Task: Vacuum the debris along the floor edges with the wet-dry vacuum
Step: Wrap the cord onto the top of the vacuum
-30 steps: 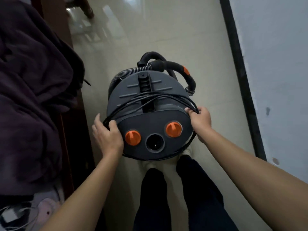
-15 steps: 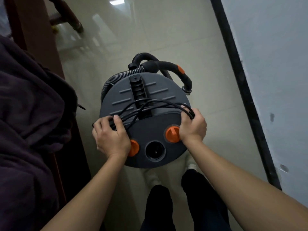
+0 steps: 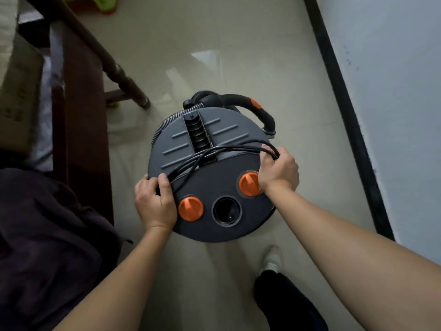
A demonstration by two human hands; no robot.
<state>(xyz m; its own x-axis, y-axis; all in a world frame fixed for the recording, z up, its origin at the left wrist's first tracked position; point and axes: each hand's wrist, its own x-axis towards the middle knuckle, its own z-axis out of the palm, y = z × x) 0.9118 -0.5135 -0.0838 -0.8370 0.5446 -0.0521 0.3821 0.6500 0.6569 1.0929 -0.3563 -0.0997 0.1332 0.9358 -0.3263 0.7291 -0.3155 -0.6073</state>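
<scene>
On the shiny floor (image 3: 214, 32) beside the wall (image 3: 393, 91), the vacuum (image 3: 210, 173) sits mid-frame with its cord (image 3: 229, 147) lying across the top, the left hand (image 3: 155, 204) and right hand (image 3: 279, 173) each curled round that cord, so I think no cleaning has begun yet.

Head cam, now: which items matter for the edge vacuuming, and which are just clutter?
Job:
- wet-dry vacuum
- power cord, gripped by left hand and right hand
- corrugated hose
- black baseboard at the floor edge

Lying about:
- wooden furniture leg
- dark cloth
- cardboard box
- green item
</scene>
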